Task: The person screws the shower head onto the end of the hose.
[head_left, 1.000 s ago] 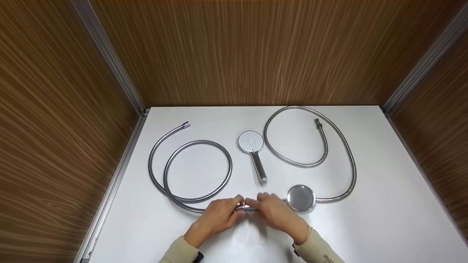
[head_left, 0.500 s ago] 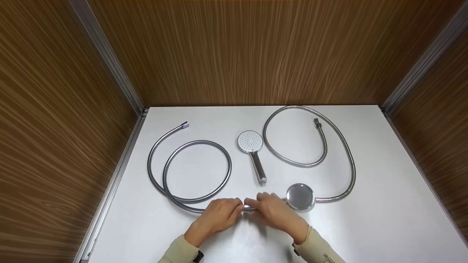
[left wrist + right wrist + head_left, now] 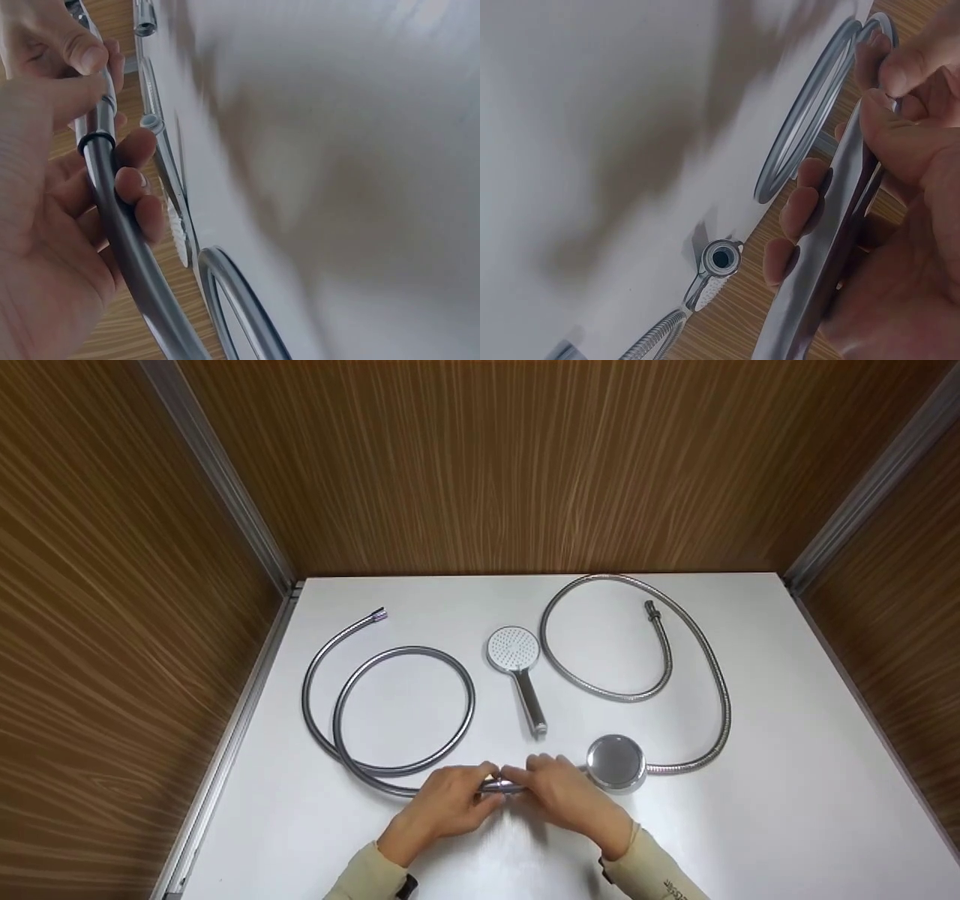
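Between left hand and right hand, grey hose and shower handle are aligned end to end, crosswise; hose is gripped by the left, handle by the right.

Khaki sleeves, black wrist straps, dark lettering on right sleeve

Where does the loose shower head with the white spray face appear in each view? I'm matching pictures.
Head: white-faced shower head, slightly right of and below centre.
Left wrist: left of centre, handle end uppermost.
Right wrist: below centre, open handle end facing the camera.
Shared landmark: looped hose, in all three views.
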Motion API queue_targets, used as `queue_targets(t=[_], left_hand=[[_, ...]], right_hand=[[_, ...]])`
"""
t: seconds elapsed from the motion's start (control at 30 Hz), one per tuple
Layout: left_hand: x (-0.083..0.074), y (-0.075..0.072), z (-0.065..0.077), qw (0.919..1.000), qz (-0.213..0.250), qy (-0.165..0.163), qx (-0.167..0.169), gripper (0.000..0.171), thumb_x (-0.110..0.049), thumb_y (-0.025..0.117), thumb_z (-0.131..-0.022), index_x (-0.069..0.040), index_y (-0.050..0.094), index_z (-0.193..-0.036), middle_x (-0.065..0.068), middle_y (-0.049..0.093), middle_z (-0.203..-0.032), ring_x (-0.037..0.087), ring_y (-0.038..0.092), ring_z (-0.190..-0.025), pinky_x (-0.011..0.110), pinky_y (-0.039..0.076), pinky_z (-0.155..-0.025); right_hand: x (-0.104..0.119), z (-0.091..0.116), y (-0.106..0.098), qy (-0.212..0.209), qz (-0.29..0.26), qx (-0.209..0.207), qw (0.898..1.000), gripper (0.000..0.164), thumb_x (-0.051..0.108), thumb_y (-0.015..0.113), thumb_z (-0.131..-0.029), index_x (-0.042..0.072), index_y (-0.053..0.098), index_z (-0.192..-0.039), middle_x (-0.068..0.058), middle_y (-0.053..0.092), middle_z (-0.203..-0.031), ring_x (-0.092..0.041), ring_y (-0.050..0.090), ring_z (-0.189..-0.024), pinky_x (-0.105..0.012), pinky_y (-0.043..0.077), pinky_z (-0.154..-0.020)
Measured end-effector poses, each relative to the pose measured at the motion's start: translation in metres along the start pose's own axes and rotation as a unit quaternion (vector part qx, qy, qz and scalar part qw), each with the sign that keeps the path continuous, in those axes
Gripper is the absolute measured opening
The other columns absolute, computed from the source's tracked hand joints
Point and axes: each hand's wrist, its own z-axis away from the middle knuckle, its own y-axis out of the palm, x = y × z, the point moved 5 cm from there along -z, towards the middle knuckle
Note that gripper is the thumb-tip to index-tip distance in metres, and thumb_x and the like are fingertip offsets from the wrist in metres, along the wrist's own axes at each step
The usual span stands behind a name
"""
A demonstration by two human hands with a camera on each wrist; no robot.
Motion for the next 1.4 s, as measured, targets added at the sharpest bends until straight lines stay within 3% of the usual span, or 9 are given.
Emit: queue_targets(t=[0.13,0.27,0.67,0.93,1.1,1.3,1.4], left_hand=[[-0.0016,0.0004,0.0001,1.0,0.003,-0.003,0.003,0.023,-0.03,0.057,-0.107,-0.013,0.072,-0.107,-0.003,0.071,-0.083,0.013,0.066,-0.076,0.031,0.057,-0.069],[-0.0019,0.0006,-0.0008,0.9999,0.0,-0.005,0.009,0.024,-0.029,0.054,-0.109,-0.013,0.071,-0.106,-0.003,0.069,-0.083,0.012,0.064,-0.075,0.031,0.057,-0.069],[-0.0015,0.0003,0.0022,0.9994,-0.016,0.029,-0.011,0.021,-0.032,0.063,-0.106,-0.012,0.067,-0.108,-0.002,0.068,-0.082,0.012,0.061,-0.072,0.03,0.053,-0.063],[-0.002,-0.0038,0.0018,0.9973,-0.036,0.045,-0.045,0.025,-0.035,0.071,-0.1,-0.013,0.068,-0.11,-0.004,0.068,-0.079,0.01,0.058,-0.067,0.027,0.05,-0.059],[0.0006,-0.004,-0.0003,0.9997,-0.002,0.021,-0.015,0.025,-0.037,0.071,-0.1,-0.014,0.069,-0.11,-0.004,0.068,-0.082,0.007,0.055,-0.07,0.026,0.049,-0.061],[0.0042,0.0012,0.0003,0.9988,0.033,-0.013,0.034,0.026,-0.037,0.056,-0.109,-0.014,0.067,-0.11,-0.003,0.069,-0.086,0.01,0.06,-0.076,0.03,0.055,-0.067],[0.0051,0.0026,0.0008,0.9978,0.045,-0.021,0.044,0.027,-0.036,0.05,-0.112,-0.015,0.068,-0.11,-0.004,0.068,-0.084,0.008,0.059,-0.075,0.03,0.055,-0.068]], right_hand=[[-0.0003,0.0003,0.0007,0.003,0.002,0.003,1.0,0.029,0.025,0.077,-0.094,0.021,0.071,-0.123,0.001,0.054,-0.075,-0.012,0.044,-0.066,-0.024,0.036,-0.059],[-0.0007,0.0001,0.0011,0.005,0.004,0.005,1.0,0.031,0.024,0.077,-0.094,0.021,0.072,-0.124,0.002,0.053,-0.074,-0.012,0.042,-0.066,-0.024,0.035,-0.059],[-0.0003,0.0002,0.0022,0.009,-0.005,0.006,1.0,0.024,0.026,0.077,-0.094,0.021,0.069,-0.116,0.002,0.052,-0.073,-0.012,0.042,-0.064,-0.023,0.033,-0.057],[0.0,-0.0005,0.0012,0.006,0.005,0.001,1.0,0.025,0.027,0.077,-0.095,0.022,0.07,-0.118,0.002,0.054,-0.074,-0.01,0.04,-0.064,-0.022,0.034,-0.058],[-0.0005,0.0005,0.0014,0.0,0.01,-0.006,1.0,0.023,0.029,0.076,-0.095,0.022,0.069,-0.117,0.001,0.052,-0.073,-0.011,0.04,-0.063,-0.023,0.034,-0.058],[-0.0009,0.0011,-0.0003,-0.006,0.01,-0.021,1.0,0.028,0.028,0.076,-0.095,0.022,0.071,-0.123,0.002,0.053,-0.075,-0.01,0.04,-0.064,-0.023,0.036,-0.058],[-0.0006,0.0011,-0.0027,-0.012,0.01,-0.034,0.999,0.027,0.025,0.079,-0.093,0.021,0.071,-0.118,0.002,0.052,-0.074,-0.01,0.039,-0.064,-0.023,0.036,-0.058]])
